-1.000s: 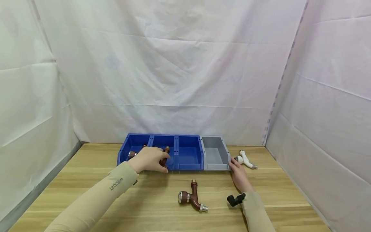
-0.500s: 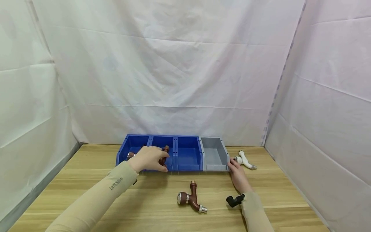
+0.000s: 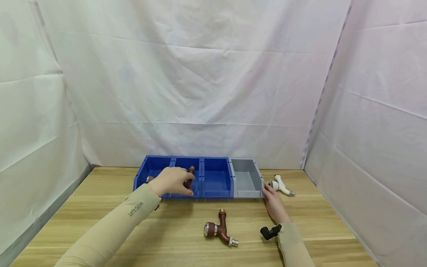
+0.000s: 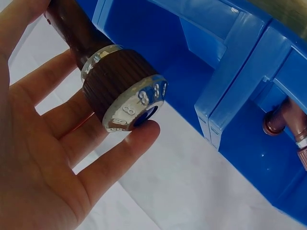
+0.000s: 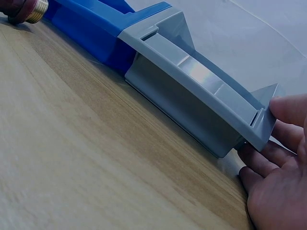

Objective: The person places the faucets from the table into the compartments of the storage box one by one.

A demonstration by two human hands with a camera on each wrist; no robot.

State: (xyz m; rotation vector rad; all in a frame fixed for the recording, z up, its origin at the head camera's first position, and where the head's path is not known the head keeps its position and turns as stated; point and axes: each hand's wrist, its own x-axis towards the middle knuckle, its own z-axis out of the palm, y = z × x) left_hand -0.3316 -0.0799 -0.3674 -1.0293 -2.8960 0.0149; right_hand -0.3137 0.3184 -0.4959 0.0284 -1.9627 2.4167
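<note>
My left hand (image 3: 171,181) holds a brown tap (image 3: 189,178) over the second blue bin (image 3: 178,163) from the left. In the left wrist view the tap's ribbed knob (image 4: 120,84) with its silvery cap lies against the spread fingers. Another brown tap (image 4: 292,120) lies in the leftmost blue bin (image 3: 156,162), partly hidden behind the hand in the head view. At the right end of the row, my right hand (image 3: 276,204) touches the outer side of the grey bin (image 5: 177,105), thumb against its upper corner and the other fingers lower down under the rim.
A third brown tap (image 3: 222,230) lies on the wooden table (image 3: 180,248) in front of the bins. To the right of the grey bin lies a white tap (image 3: 281,185). Another blue bin (image 3: 217,176) stands beside the grey one, and white cloth (image 3: 200,92) hangs behind the row.
My left hand has risen very slightly with the brown tap still in it. The right hand keeps its place at the grey bin, and the head view has shifted a little.
</note>
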